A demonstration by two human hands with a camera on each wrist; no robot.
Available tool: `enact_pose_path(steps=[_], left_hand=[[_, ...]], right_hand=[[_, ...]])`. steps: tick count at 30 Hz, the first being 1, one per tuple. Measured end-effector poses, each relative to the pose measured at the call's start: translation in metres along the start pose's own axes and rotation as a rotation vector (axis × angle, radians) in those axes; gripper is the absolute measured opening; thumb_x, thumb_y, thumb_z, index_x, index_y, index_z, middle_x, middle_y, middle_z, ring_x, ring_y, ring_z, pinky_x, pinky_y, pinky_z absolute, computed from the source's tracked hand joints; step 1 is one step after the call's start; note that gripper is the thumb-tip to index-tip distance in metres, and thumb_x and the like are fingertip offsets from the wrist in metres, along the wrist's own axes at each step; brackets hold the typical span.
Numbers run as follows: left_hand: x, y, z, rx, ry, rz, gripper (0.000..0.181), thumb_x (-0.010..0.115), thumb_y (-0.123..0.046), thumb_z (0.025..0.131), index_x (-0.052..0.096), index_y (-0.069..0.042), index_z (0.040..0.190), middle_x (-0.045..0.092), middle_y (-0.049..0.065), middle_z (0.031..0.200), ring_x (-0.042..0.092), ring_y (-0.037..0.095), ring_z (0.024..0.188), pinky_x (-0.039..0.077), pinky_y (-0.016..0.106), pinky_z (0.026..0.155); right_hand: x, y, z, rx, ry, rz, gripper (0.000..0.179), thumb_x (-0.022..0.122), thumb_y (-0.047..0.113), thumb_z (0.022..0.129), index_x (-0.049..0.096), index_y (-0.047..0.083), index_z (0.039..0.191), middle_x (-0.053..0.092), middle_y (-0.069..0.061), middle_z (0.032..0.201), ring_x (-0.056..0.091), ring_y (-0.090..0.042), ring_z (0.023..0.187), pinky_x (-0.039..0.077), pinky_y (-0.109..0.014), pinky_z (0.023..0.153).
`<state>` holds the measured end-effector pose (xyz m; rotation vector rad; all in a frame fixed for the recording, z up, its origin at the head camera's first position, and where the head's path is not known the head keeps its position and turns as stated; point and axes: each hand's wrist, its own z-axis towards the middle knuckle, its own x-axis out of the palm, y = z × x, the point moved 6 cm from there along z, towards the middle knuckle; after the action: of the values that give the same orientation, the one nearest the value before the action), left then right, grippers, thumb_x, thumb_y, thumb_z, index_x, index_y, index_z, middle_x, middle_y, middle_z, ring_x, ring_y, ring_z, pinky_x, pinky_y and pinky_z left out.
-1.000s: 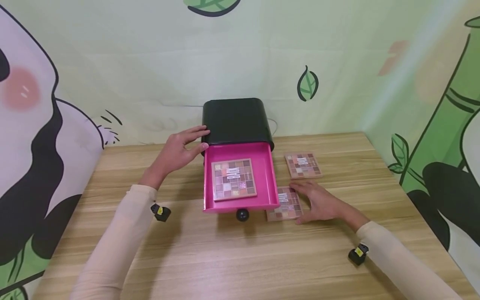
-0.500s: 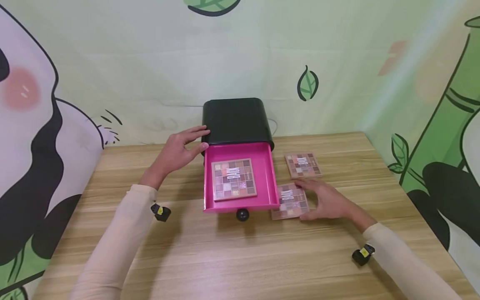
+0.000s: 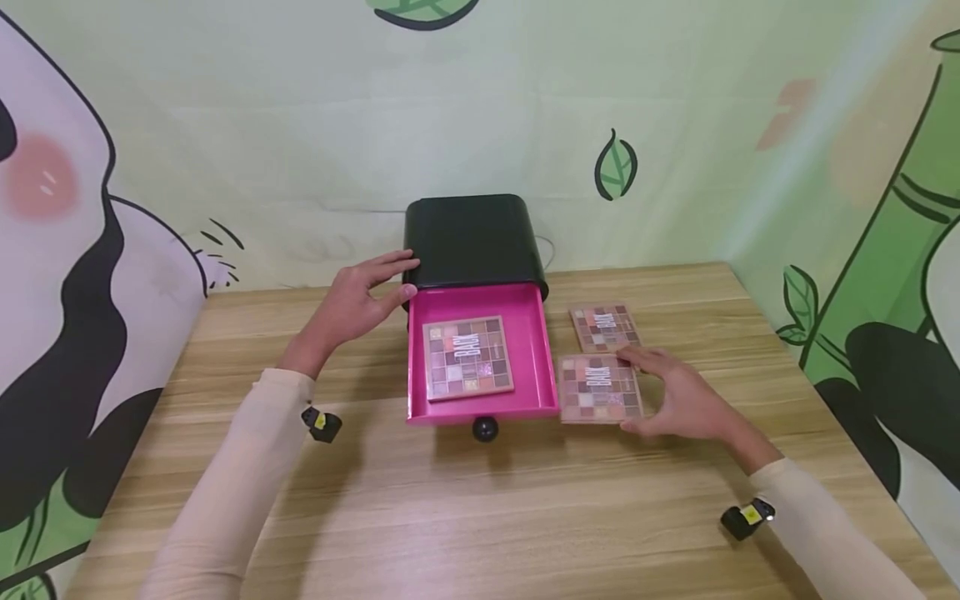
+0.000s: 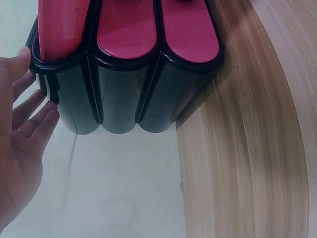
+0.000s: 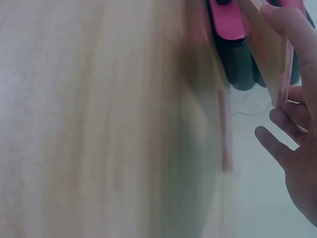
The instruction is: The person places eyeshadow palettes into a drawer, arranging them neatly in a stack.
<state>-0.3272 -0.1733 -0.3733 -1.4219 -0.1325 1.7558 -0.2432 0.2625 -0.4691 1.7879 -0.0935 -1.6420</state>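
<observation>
An eyeshadow palette [image 3: 600, 389] is pinched at its right end by my right hand [image 3: 678, 400], thumb at the near edge and fingertips at the far edge. The right wrist view shows this palette [image 5: 265, 54] raised off the table. My left hand [image 3: 348, 308] touches the left side of a black drawer cabinet [image 3: 472, 242], fingers fairly straight. In the left wrist view, the thumb lies by the cabinet's front rim [image 4: 64, 64]. The cabinet's pink top drawer [image 3: 531, 358] is pulled out, and another palette [image 3: 468, 358] lies inside it, towards the left.
A third palette [image 3: 600, 323] lies on the wooden table [image 3: 480, 525] right of the cabinet, just behind the held one. A round black knob [image 3: 486, 429] sticks out from the drawer front. Two lower pink drawers [image 4: 128, 29] are closed. A printed cloth [image 3: 300, 125] hangs behind.
My right hand has moved right and upward with the palette, which has come out from beside the drawer's front corner. My left hand, the cabinet and the drawer have stayed in place.
</observation>
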Motion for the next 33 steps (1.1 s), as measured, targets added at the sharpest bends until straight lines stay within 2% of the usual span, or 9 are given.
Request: enact_pose_path(steps=[8, 19, 24, 28, 33], left_hand=[[0.000, -0.001, 0.001, 0.001, 0.002, 0.002, 0.053, 0.071, -0.036, 0.097, 0.061, -0.013, 0.144, 0.053, 0.010, 0.152, 0.050, 0.033, 0.141, 0.045, 0.053, 0.109], [-0.002, 0.000, 0.001, 0.000, -0.007, -0.004, 0.051, 0.071, -0.034, 0.097, 0.062, -0.012, 0.143, 0.053, 0.010, 0.152, 0.050, 0.032, 0.140, 0.045, 0.052, 0.110], [-0.001, 0.000, 0.000, -0.004, -0.002, -0.009, 0.052, 0.071, -0.034, 0.097, 0.061, -0.013, 0.143, 0.053, 0.010, 0.153, 0.050, 0.032, 0.141, 0.045, 0.052, 0.110], [0.000, 0.000, 0.000, -0.002, 0.000, -0.011, 0.052, 0.071, -0.034, 0.097, 0.061, -0.013, 0.143, 0.052, 0.010, 0.153, 0.049, 0.032, 0.141, 0.045, 0.053, 0.110], [-0.001, 0.000, 0.000, -0.004, -0.004, -0.012, 0.052, 0.071, -0.035, 0.098, 0.061, -0.013, 0.143, 0.053, 0.010, 0.153, 0.050, 0.033, 0.140, 0.045, 0.053, 0.110]], right_hand=[[-0.031, 0.004, -0.008, 0.020, -0.082, -0.004, 0.109, 0.095, 0.042, 0.067, 0.041, 0.012, 0.157, 0.039, -0.026, 0.157, 0.039, -0.050, 0.138, 0.034, -0.076, 0.104], [-0.066, 0.031, -0.004, -0.066, -0.204, 0.012, 0.107, 0.097, 0.033, 0.064, 0.044, 0.012, 0.155, 0.045, -0.022, 0.155, 0.045, -0.045, 0.132, 0.035, -0.080, 0.098], [-0.071, 0.044, 0.002, -0.090, -0.247, 0.013, 0.105, 0.097, 0.031, 0.063, 0.047, 0.013, 0.154, 0.048, -0.017, 0.153, 0.053, -0.034, 0.120, 0.044, -0.070, 0.095], [-0.070, 0.054, 0.009, -0.136, -0.284, 0.023, 0.104, 0.097, 0.027, 0.061, 0.049, 0.008, 0.151, 0.050, -0.017, 0.152, 0.054, -0.031, 0.115, 0.046, -0.059, 0.093], [-0.064, 0.072, 0.019, -0.173, -0.299, 0.049, 0.103, 0.096, 0.027, 0.062, 0.049, 0.006, 0.151, 0.049, -0.018, 0.153, 0.052, -0.032, 0.117, 0.046, -0.057, 0.093]])
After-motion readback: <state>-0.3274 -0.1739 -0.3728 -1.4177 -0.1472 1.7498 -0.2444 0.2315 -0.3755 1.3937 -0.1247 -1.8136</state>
